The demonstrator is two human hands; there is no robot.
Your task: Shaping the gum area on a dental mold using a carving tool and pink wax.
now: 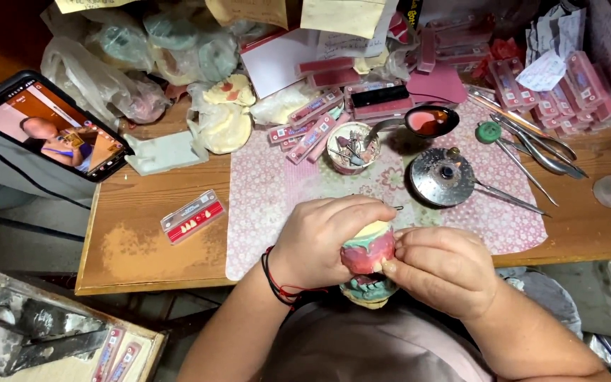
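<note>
Both my hands hold a dental model (368, 256) of pink wax on cream and teal plaster, close to my body at the table's front edge. My left hand (323, 240) wraps over its top and left side, a dark cord bracelet on the wrist. My right hand (440, 267) grips its right side, thumb and fingertip pressed on the pink wax. The model's lower teal part shows under my hands; a thin metal wire pokes out behind my left fingers.
A floral mat (277, 191) covers the wooden table (143, 240). On it lie a small cup of burs (351, 147), a round metal burner (445, 175), a spoon with red wax (429, 120), metal tools (532, 145), tooth-card strips (192, 216). A phone (47, 127) leans at left.
</note>
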